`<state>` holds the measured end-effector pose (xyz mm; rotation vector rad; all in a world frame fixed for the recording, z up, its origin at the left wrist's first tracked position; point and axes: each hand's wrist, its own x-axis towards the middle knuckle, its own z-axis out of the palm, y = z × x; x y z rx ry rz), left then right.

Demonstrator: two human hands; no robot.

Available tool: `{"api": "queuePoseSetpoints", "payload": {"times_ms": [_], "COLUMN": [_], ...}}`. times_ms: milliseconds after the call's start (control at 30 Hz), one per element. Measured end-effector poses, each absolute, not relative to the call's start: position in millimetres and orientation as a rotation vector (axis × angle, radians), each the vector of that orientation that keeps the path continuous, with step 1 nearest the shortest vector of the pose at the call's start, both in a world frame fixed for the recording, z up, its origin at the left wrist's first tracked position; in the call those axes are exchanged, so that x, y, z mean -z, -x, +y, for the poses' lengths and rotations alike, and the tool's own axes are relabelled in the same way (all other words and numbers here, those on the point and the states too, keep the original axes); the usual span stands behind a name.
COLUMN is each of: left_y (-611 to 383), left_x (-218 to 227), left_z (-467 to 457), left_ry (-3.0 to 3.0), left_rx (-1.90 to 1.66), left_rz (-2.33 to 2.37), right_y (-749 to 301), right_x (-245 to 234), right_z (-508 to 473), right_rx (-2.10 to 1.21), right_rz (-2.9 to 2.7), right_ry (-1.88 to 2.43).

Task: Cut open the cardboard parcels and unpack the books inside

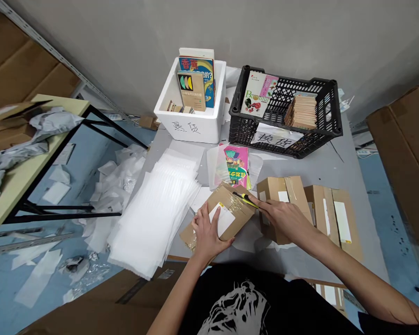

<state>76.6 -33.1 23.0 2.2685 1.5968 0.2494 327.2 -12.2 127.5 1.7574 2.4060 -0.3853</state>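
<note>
Parcel (241,216): small cardboard box lying tilted on the grey worktable (321,167), directly in front of the person, with clear packing tape (230,195) across it and a white shipping label (222,219) on top.

Left hand (206,232): flat on the parcel, fingers spread beside the label, probably pinning it so it cannot slide.

Right hand (279,218): at the parcel's far edge, wrapped around a yellow utility knife (246,200), whose tip sits at the tape, seemingly placed there to reach the seam.

Grip: left palm open and pressing, not clamping; right fingers closed firmly on the knife handle.

Nearby: stack of white foam sheets (153,214) by the left hand; pink book (235,165) in a clear sleeve just past the parcel; more cardboard parcels (331,218) grouped to the right, within easy reach.

Back of table: white foam box (192,128) holding upright books (195,79); black plastic crate (240,132) holding books, with a paper sign (275,137). Handwritten Chinese characters on both seem meant to tell the two containers apart.

Left side: grey plastic mailers (52,125) heaped on a pale side table (17,181).
</note>
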Motion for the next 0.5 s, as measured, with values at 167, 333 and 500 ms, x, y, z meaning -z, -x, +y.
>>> {"api": "queuePoseSetpoints", "payload": {"times_ms": [167,333,500], "left_y": [-79,-81,-82], "left_x": [-25,-28,-31], "left_z": [-33,-31,-31], "left_ry": [-2.242,-2.234,-2.264], "left_rx": [-0.170,-0.117,-0.095], "left_rz": [1.623,1.634,1.642], "right_y": [-333,-335,-321], "right_x": [-127,-127,-138], "right_z": [-15,-19,-17], "right_rx": [0.327,0.284,0.203], "right_rz": [2.400,2.438,2.344], "right_ry": [-1.710,-1.669,-1.621]}}
